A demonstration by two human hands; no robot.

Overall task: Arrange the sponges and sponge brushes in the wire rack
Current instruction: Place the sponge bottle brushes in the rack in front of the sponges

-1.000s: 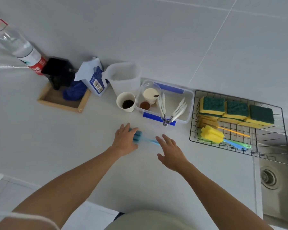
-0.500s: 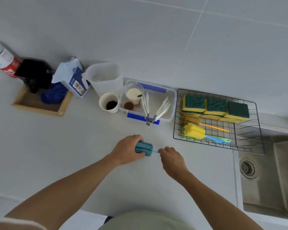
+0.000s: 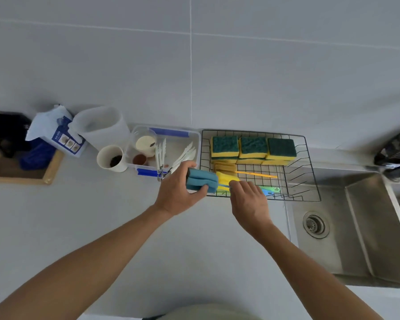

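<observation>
The sponge brush (image 3: 201, 182) has a teal-blue head, and the brush (image 3: 224, 179) in the black wire rack (image 3: 310, 172) is yellow with an orange handle. The far sponges (image 3: 253, 147) are yellow with dark green tops; the box (image 3: 171, 144) on the left is clear with blue clips.

The wire rack (image 3: 310, 158) holds 3 green-topped sponges (image 3: 253, 146). 3 sponge brushes (image 3: 201, 181) are visible: 1 blue, 1 yellow, 1 with an orange handle. 1 paper cup (image 3: 111, 158) stands nearby.
</observation>
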